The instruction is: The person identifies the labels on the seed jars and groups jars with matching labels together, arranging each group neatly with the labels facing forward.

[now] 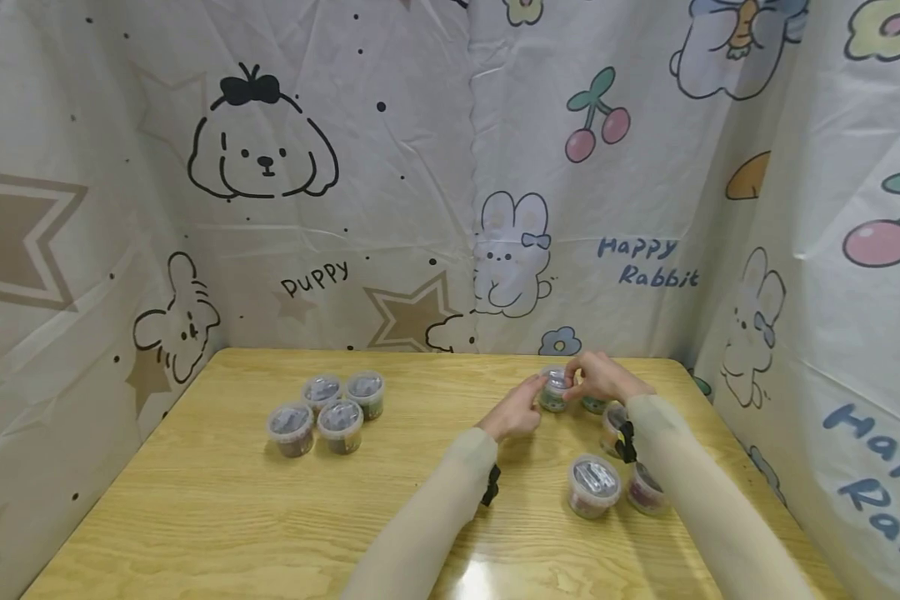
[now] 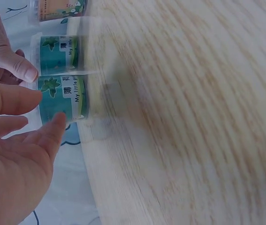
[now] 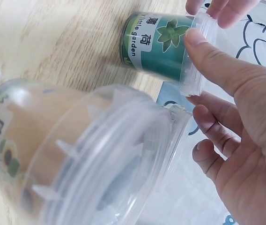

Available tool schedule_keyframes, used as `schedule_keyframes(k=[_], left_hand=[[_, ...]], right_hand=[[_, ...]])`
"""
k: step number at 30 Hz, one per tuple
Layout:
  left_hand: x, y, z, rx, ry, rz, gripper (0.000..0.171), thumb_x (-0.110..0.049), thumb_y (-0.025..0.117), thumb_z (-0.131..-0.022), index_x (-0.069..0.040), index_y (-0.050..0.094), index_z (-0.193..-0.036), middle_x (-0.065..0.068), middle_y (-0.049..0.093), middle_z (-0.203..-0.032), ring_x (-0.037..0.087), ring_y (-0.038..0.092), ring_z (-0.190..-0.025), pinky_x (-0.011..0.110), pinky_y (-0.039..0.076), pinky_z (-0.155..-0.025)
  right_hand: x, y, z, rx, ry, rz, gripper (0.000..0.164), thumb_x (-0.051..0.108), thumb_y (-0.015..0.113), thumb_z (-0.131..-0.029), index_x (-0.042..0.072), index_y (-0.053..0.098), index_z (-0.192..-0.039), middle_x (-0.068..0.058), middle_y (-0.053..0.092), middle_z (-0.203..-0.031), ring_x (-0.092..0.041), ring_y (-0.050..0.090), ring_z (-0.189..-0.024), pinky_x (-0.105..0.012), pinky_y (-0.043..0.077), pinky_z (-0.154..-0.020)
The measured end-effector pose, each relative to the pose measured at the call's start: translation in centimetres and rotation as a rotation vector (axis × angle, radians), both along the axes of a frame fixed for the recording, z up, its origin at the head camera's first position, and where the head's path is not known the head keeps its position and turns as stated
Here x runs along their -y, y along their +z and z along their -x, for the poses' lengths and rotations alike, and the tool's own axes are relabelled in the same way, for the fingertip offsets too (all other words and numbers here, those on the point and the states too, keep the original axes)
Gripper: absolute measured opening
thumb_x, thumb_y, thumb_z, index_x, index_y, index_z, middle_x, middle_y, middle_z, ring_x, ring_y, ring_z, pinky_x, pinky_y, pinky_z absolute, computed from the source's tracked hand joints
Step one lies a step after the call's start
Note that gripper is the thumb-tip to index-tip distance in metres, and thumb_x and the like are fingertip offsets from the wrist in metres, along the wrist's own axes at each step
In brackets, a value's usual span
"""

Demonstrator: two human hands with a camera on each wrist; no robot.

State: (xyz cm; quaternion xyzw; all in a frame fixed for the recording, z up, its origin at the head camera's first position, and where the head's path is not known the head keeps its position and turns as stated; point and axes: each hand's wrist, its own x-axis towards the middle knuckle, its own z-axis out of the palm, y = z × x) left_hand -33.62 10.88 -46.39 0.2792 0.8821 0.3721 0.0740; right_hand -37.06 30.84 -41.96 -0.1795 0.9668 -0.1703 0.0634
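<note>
At the back right of the table, a lidded clear plastic tub with a green mint label stands between both hands. My left hand has its index finger at the lid and its thumb against the label, as the left wrist view shows. From the other side my right hand holds the lid's edge, its thumb on the rim and other fingers curled below. A second mint-labelled tub stands right beside the first, partly under the right hand in the head view. An orange-labelled tub looms close to the right wrist.
Two more lidded tubs, one pale and one purplish, stand nearer on the right, by the right sleeve. Several tubs are grouped at the left of the wooden table. A printed curtain surrounds the table's back and sides.
</note>
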Motion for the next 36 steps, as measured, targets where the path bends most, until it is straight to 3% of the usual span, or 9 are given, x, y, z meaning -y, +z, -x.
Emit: schedule_keyframes(k=[14,23,29,36], left_hand=[[0.4,-0.1,0.1,0.012,0.015,0.040,0.072,0.010,0.050,-0.085,-0.007,0.032,-0.153,0.011,0.028,-0.160,0.025,0.031,-0.146,0.037,0.026,-0.120],[2.6,-0.2,0.2,0.074,0.111,-0.056,0.060,-0.001,0.050,-0.095,-0.008,0.034,-0.152,0.010,0.038,-0.156,0.025,0.036,-0.144,0.041,0.031,-0.118],[4.9,-0.1,0.4,0.046,0.168,-0.161,0.051,-0.006,0.052,-0.098,-0.007,0.042,-0.148,0.012,0.050,-0.146,0.028,0.047,-0.136,0.043,0.040,-0.112],[7.0,0.3,0.5,0.018,0.209,-0.199,0.044,-0.009,0.049,-0.101,-0.007,0.047,-0.144,0.011,0.056,-0.140,0.027,0.053,-0.130,0.041,0.046,-0.106]], right_hand=[[0.5,0.2,-0.1,0.004,-0.002,-0.001,0.015,0.016,0.081,-0.081,0.013,0.066,-0.079,-0.001,0.062,-0.085,-0.016,0.048,-0.071,-0.027,0.038,-0.061],[0.8,0.5,-0.2,-0.026,-0.047,0.043,0.017,0.026,0.081,-0.081,0.015,0.069,-0.085,-0.007,0.067,-0.098,-0.019,0.055,-0.080,-0.028,0.044,-0.064],[2.0,1.0,-0.4,-0.057,-0.050,0.094,0.014,0.026,0.075,-0.087,0.014,0.069,-0.087,-0.006,0.066,-0.093,-0.018,0.057,-0.075,-0.029,0.046,-0.061],[4.0,1.1,-0.4,-0.085,0.052,0.097,0.013,0.023,0.071,-0.091,0.014,0.067,-0.083,-0.003,0.068,-0.084,-0.013,0.057,-0.073,-0.028,0.047,-0.064]])
